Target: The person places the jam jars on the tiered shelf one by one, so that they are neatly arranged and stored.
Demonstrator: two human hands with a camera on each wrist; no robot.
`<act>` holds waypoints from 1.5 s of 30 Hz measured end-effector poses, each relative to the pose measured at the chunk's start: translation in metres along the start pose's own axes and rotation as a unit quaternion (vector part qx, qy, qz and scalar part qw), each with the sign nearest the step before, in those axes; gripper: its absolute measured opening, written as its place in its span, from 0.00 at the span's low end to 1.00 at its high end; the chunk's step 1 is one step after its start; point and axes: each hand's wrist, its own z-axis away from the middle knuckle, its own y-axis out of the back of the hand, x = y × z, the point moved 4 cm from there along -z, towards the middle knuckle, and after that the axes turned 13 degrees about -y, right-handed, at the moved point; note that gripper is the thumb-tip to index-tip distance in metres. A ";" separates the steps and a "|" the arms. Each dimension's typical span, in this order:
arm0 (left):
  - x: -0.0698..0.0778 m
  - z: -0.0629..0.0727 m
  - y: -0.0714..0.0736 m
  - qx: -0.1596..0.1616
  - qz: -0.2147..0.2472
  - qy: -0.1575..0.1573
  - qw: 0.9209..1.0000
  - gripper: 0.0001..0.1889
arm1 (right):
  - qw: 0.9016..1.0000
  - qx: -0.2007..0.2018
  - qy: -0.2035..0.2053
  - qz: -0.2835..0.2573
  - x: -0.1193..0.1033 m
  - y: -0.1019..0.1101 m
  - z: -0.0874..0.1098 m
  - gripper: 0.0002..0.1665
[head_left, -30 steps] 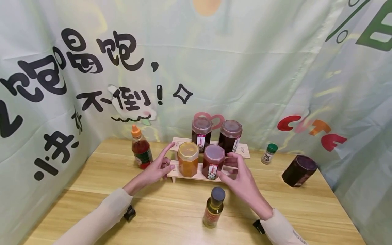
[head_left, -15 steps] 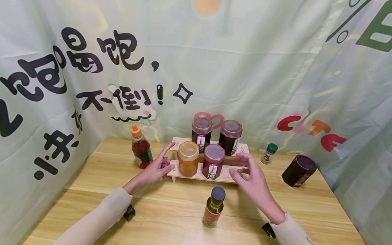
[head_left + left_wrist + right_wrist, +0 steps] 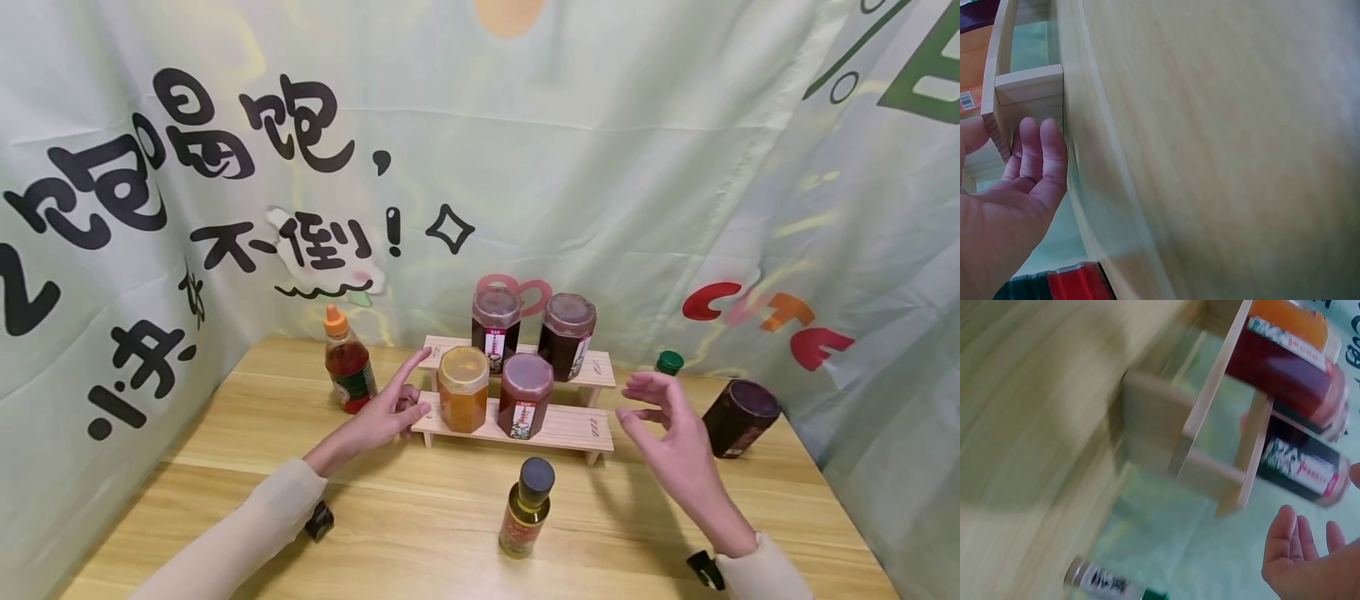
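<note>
A two-tier wooden rack (image 3: 573, 429) stands mid-table. On its lower tier sit a jar of amber contents (image 3: 463, 402) and a dark red jar (image 3: 527, 396). Two darker jars, the left (image 3: 496, 321) and the right (image 3: 567, 342), occupy the upper tier. My left hand (image 3: 381, 414) holds the rack's left end: the left wrist view has its thumb on the lower board (image 3: 997, 81) and curled fingers by the end support. Apart from the rack, my right hand (image 3: 678, 442) hovers to its right, fingers loosely bent and holding nothing, partly covering a green-capped shaker (image 3: 669, 362).
A squeeze bottle of red sauce (image 3: 349, 371) with an orange cap stands left of the rack. In front is a dark-capped oil bottle (image 3: 523, 518). Another dark jar (image 3: 741, 417) stands near the table's right edge. A printed curtain (image 3: 585, 167) surrounds the table's back and sides.
My right hand has left the dark red jar on the lower tier and moved right, past the rack's end. The left hand stays at the rack's left end.
</note>
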 end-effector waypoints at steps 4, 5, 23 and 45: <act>0.000 0.000 0.000 0.001 0.003 0.000 1.000 0.48 | 1.000 0.017 -0.005 0.023 0.008 0.019 -0.003 0.27; 0.000 -0.001 0.000 0.001 0.003 0.000 1.000 0.48 | 0.999 0.021 -0.006 0.026 0.010 0.023 -0.003 0.27; -0.003 -0.002 -0.001 0.000 -0.002 0.002 1.000 0.48 | 0.975 0.126 -0.118 0.139 0.053 0.103 -0.011 0.45; -0.002 -0.001 0.000 0.001 -0.007 -0.009 1.000 0.49 | 0.965 0.049 -0.231 0.114 0.122 0.124 -0.019 0.64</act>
